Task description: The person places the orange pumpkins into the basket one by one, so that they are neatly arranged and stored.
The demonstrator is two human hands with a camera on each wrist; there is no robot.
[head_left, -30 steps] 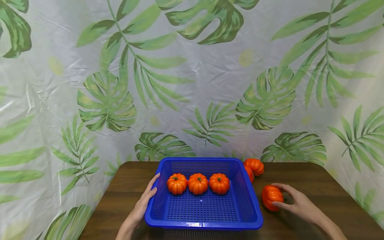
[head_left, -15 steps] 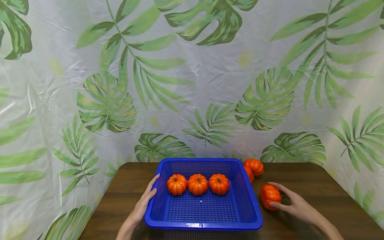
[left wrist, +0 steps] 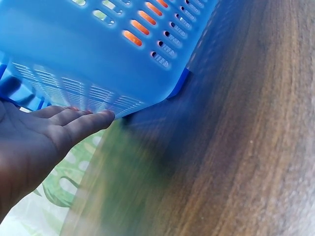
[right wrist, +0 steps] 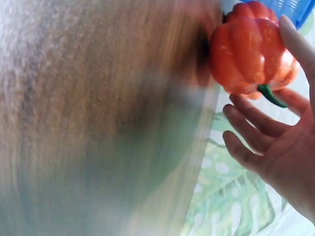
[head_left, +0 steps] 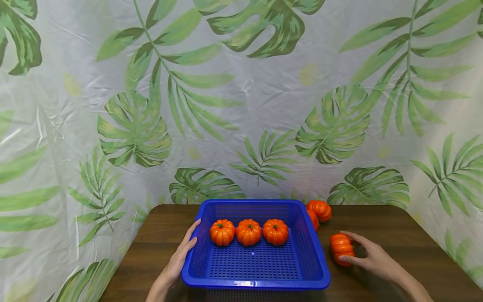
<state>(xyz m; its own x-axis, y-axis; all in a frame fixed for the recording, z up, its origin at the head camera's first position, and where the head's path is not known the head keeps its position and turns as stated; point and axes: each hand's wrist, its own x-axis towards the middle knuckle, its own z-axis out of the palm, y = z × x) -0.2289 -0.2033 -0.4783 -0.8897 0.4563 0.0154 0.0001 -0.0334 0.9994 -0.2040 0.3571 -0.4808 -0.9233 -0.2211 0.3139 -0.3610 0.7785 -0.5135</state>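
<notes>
Pumpkin (head_left: 339, 245), right of the basket (head_left: 256, 283), is pinched by the right hand (head_left: 370, 253); the left hand (head_left: 178, 260), fingers extended, touches the basket's left side.

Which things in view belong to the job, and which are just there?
In the job, judging by the hands:
blue basket, touched by the left hand
orange pumpkin, gripped by the right hand
three pumpkins inside
probably two pumpkins outside

Just there:
table
leaf-print sheet
</notes>
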